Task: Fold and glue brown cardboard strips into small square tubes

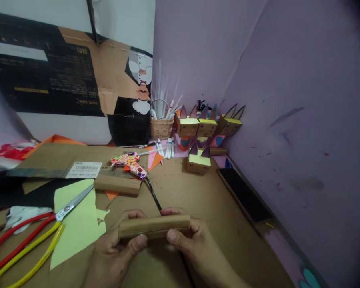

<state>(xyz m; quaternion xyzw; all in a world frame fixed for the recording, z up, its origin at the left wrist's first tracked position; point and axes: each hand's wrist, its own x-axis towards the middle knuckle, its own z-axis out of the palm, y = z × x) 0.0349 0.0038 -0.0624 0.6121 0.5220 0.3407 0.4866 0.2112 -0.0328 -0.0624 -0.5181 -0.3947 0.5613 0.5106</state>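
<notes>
A folded cardboard strip [156, 225], long and box-like, lies level between both my hands near the table's front. My left hand [117, 244] grips its left end, thumb on the near side and fingers behind. My right hand [195, 244] holds the right end in the same way. Beyond them rests a similar folded cardboard piece [117, 185]. A flower-patterned glue gun [130, 163] lies behind that piece, its black cord [153, 194] running toward me and passing under the held strip.
Scissors [60, 216] with red and yellow handles lie at left on yellow-green paper [75, 224]. Cardboard animal heads [199, 162] with pointed ears stand at the back, near a basket [162, 127] of markers and glue sticks. A phone [243, 195] lies along the right wall.
</notes>
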